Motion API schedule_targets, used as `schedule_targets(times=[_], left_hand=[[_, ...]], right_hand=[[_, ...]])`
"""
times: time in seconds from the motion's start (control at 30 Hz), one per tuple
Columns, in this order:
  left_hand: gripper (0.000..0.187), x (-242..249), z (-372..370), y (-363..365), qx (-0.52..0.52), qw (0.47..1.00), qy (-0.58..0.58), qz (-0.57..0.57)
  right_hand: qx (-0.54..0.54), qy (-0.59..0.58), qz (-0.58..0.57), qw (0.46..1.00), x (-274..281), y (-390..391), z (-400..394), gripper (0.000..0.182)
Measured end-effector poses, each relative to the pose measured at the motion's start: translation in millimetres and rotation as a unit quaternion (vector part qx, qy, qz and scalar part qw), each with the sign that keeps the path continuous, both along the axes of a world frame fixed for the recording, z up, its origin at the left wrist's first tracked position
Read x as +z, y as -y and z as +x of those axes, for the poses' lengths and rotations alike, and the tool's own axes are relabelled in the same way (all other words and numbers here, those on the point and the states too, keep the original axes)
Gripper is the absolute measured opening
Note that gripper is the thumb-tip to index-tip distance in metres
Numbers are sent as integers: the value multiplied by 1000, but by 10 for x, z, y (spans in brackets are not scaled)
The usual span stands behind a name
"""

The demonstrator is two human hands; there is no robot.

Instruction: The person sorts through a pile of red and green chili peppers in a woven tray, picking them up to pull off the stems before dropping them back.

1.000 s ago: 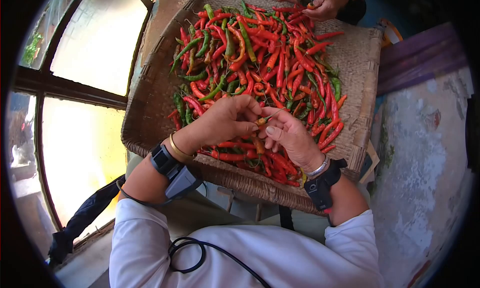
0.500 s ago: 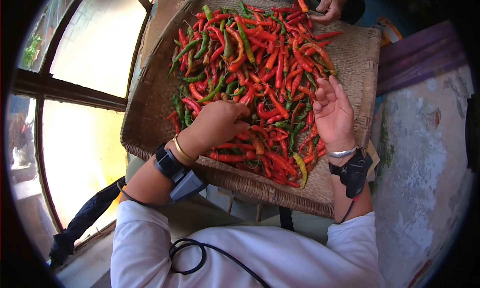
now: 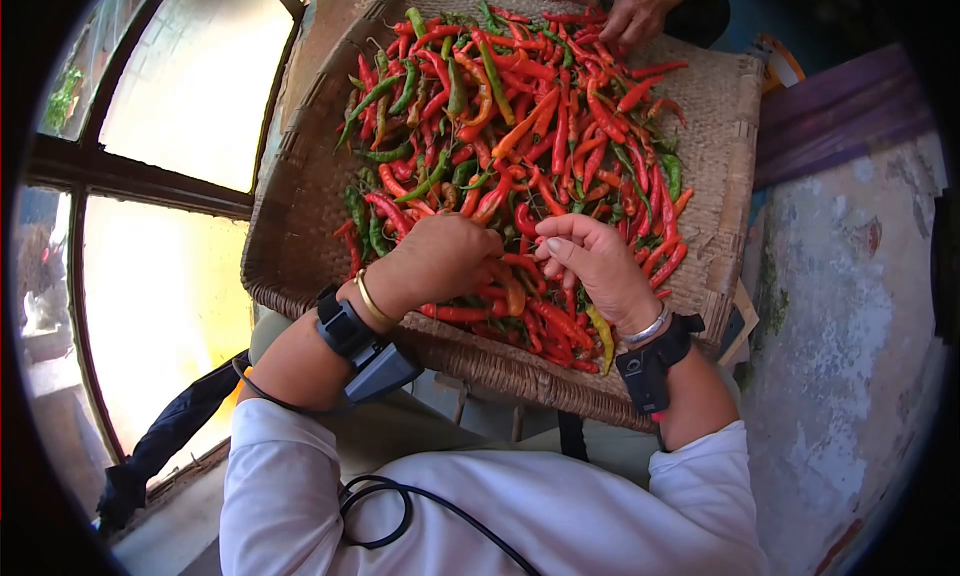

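Red, green and orange chili peppers [image 3: 560, 126] lie heaped in a wide woven basket [image 3: 290, 216]. Over the near part of the heap is my left hand [image 3: 440, 258], its fingers curled round red peppers whose ends stick out above them. Just to its right, my right hand [image 3: 600, 266] has thumb and index finger brought together near a small red pepper end; whether it grips that is hidden. The two hands almost touch at the fingertips. A yellow-green pepper [image 3: 601, 336] lies below my right hand.
Across the basket, another person's hands [image 3: 640, 11] reach into the far edge of the peppers. A window [image 3: 165, 276] stands at the left, a worn wall or floor surface [image 3: 840, 326] at the right, and a purple cloth [image 3: 850, 111] at the upper right.
My right hand has moved left and down from the right side of the heap to beside my left hand, its fingers closing. The other person's hands have lowered to the peppers.
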State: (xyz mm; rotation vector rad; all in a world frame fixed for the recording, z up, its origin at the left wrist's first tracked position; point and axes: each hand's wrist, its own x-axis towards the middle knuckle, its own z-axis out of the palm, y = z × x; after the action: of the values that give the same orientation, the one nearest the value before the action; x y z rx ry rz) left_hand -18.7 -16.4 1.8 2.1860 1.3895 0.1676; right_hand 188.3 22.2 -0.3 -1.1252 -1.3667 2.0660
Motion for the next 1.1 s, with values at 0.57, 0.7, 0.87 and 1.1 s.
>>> schedule_targets(times=[0.57,0.7,0.87,1.1], left_hand=[[9,116,-40,-40,222,766,544,-261],[21,170,-93,-74,171,877,435,-112],[31,26,-172,-56,-43,997,47,47],[13,-50,-88,-25,-58,987,-123,91]], right_hand=[[103,-32,7,994,6,176,-95,25],[47,-56,-74,995,216,16,44,23],[-65,-102,-150,981,128,-114,140,23],[-133,-202,-100,965,57,-305,197,28]])
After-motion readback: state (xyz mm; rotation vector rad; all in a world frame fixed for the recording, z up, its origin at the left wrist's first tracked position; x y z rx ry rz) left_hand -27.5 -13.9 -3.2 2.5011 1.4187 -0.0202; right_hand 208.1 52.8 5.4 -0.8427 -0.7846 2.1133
